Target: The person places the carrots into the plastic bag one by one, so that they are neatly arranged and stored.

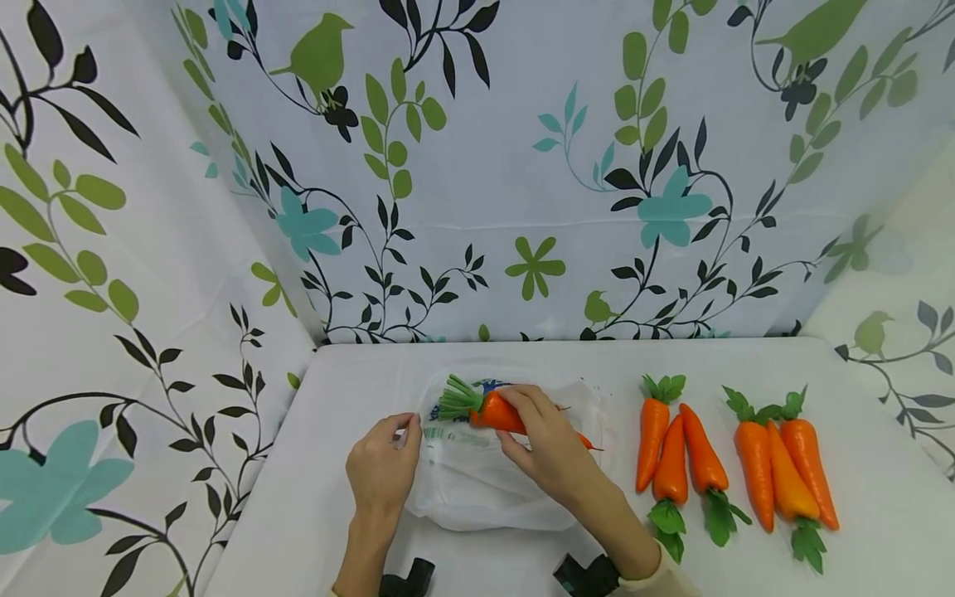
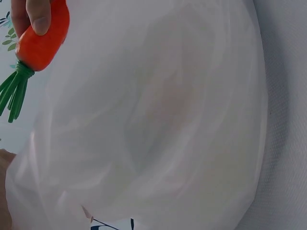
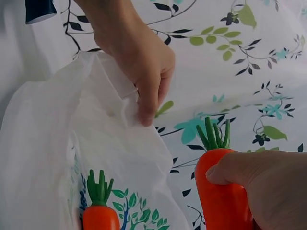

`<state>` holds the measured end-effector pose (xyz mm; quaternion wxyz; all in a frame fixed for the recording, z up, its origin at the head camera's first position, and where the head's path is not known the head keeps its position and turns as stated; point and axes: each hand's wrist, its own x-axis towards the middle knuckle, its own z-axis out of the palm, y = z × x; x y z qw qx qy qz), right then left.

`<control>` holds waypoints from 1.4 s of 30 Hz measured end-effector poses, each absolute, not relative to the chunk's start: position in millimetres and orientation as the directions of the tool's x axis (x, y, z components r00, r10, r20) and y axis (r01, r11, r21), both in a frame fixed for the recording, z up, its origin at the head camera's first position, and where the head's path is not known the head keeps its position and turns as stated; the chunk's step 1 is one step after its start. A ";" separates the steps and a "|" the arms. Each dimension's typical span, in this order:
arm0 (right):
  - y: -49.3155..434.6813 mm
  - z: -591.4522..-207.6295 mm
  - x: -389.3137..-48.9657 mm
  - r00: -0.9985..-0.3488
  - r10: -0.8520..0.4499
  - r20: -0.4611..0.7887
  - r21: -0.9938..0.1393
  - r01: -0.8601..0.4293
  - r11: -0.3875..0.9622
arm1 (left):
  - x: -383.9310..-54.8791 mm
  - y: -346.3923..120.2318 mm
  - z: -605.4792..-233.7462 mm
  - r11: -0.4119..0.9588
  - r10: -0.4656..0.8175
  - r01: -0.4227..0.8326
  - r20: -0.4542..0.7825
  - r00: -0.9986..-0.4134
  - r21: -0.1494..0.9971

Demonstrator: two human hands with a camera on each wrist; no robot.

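My left hand pinches the edge of a white plastic bag, as the right wrist view also shows. That bag lies on the table with blue and green print near its far edge. My right hand grips a toy carrot with a short green stalk top pointing left, held above the bag. In the right wrist view the thumb lies along this carrot. A second stalk-topped carrot shows at the printed side of the bag; its lower part is out of frame.
Right of the bag lie two groups of leafy-topped toy carrots, a nearer group and a farther one. They rest on the white table. A leaf-patterned curtain hangs behind and at both sides.
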<state>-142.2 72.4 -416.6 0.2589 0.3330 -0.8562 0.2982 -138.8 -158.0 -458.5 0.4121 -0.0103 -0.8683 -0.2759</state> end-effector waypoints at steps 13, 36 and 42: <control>53.2 -432.6 -143.2 -0.648 -0.517 0.559 -0.303 -0.740 0.600 | -137.3 -159.3 -459.2 0.853 -0.202 0.238 0.714 -0.670 0.465; 52.9 -469.8 -168.1 -0.737 -0.514 0.439 -0.281 -0.656 0.701 | -140.2 -161.0 -460.3 0.850 -0.217 0.248 0.737 -0.641 0.466; 51.9 -477.2 -170.8 -0.763 -0.512 0.394 -0.278 -0.630 0.725 | -140.4 -160.7 -460.5 0.850 -0.220 0.240 0.731 -0.646 0.468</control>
